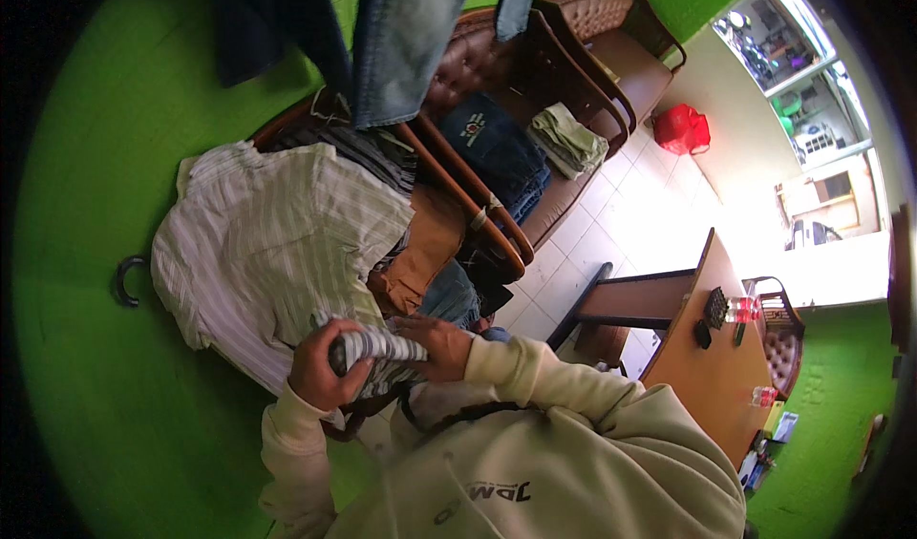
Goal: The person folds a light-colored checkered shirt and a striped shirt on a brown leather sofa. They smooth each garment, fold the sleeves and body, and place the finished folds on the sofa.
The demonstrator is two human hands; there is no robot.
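In front of my chest, a grey, black and white striped garment (387, 346) is bunched between my two hands. My left hand (325, 362) is closed round its left end, with the thumb on top. My right hand (435, 344) grips the other end, its fingers curled over the cloth. Just beyond them, a pale striped shirt (287, 219) lies spread over a chair. An orange-brown garment (425, 243) and a blue denim garment (451, 294) lie right of the shirt. Which kind of garment I hold cannot be made out.
Jeans (406, 42) hang at the top. On the brown sofa (564, 210) rest folded jeans (492, 152) and a folded pale green garment (570, 140). A wooden table (707, 377) stands at right; a red bag (682, 129) sits on the floor.
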